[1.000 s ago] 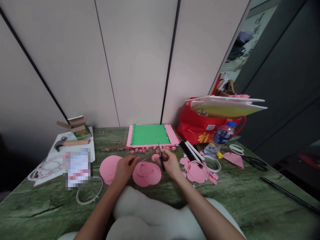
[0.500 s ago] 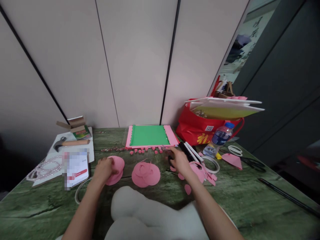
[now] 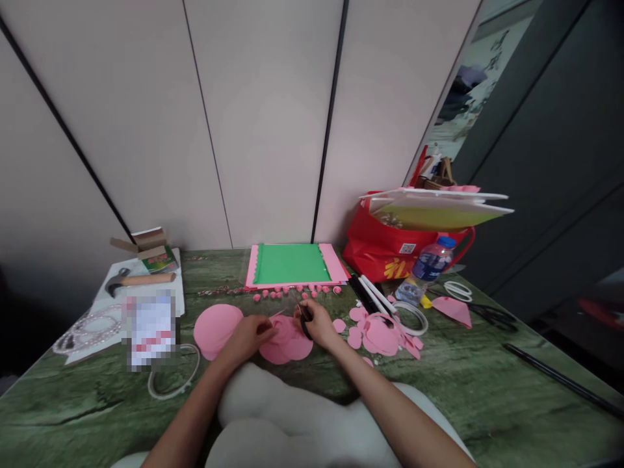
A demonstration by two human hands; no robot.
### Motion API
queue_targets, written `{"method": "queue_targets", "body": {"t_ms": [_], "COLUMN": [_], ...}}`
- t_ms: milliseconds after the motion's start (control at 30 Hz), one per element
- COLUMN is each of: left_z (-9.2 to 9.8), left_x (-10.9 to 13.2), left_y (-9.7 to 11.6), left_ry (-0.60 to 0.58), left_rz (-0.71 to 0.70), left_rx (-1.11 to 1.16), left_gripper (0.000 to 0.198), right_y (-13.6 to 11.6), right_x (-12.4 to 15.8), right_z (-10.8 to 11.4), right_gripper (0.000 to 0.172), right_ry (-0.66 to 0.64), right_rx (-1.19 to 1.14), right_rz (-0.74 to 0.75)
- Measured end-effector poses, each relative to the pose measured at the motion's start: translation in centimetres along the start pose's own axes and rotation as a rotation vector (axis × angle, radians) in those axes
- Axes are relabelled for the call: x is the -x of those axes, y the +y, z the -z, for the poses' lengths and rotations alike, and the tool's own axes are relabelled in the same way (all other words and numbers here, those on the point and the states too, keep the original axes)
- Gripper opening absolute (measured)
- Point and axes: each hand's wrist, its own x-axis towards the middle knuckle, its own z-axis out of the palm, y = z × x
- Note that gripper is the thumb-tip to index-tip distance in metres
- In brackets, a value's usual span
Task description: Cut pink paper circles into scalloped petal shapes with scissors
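Observation:
My left hand [image 3: 254, 333] is closed, thumb and fingers pinching the edge of a coiled pink paper piece [image 3: 279, 333]. That piece lies over a pile of overlapping pink paper rounds [image 3: 297, 350] in front of me. On the pile's right side, my right hand [image 3: 318, 323] is shut on small scissors [image 3: 306, 314] with dark handles, their blades pointing up and away and hard to make out. To the left of my left hand is a stack of pink paper circles [image 3: 218, 330]. Small rolled pink paper roses [image 3: 285, 292] form a row behind the hands.
Pink paper scraps [image 3: 380, 335], tape rolls [image 3: 411, 320] and markers [image 3: 373, 296] lie to the right, near a water bottle [image 3: 426, 270] and red bag [image 3: 377, 244]. A green sheet [image 3: 292, 263] lies behind. At left are a hammer [image 3: 146, 279], phone [image 3: 152, 330] and white ring [image 3: 155, 387].
My left hand has moved right, from the stack of circles to the coiled paper. My right hand, with the scissors, has come left from beside the scraps to the pile.

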Motion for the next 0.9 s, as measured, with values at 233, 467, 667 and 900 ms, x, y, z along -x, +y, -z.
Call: {"method": "queue_targets", "body": {"t_ms": [233, 467, 667, 900], "left_z": [1.6, 1.9, 1.2, 0.5], "left_x": [0.1, 0.4, -0.2, -0.1], "left_y": [0.2, -0.1, -0.3, 0.4], "left_ry": [0.050, 0.090, 0.180, 0.147], "left_rz": [-0.028, -0.146, 0.019, 0.065], "left_rx": [0.303, 0.748, 0.590, 0.552], "left_gripper": [0.030, 0.027, 0.024, 0.026], "right_y": [-1.2, -1.9, -2.0, -1.8], "right_x": [-0.1, 0.3, 0.7, 0.5], "right_z": [0.6, 1.4, 1.4, 1.3], "right_gripper": [0.043, 0.044, 0.046, 0.042], "right_ry": [0.057, -0.132, -0.398, -0.409], "right_rx": [-0.343, -0.576, -0.688, -0.734], "right_rz": [-0.147, -0.327, -0.442, -0.451]}}
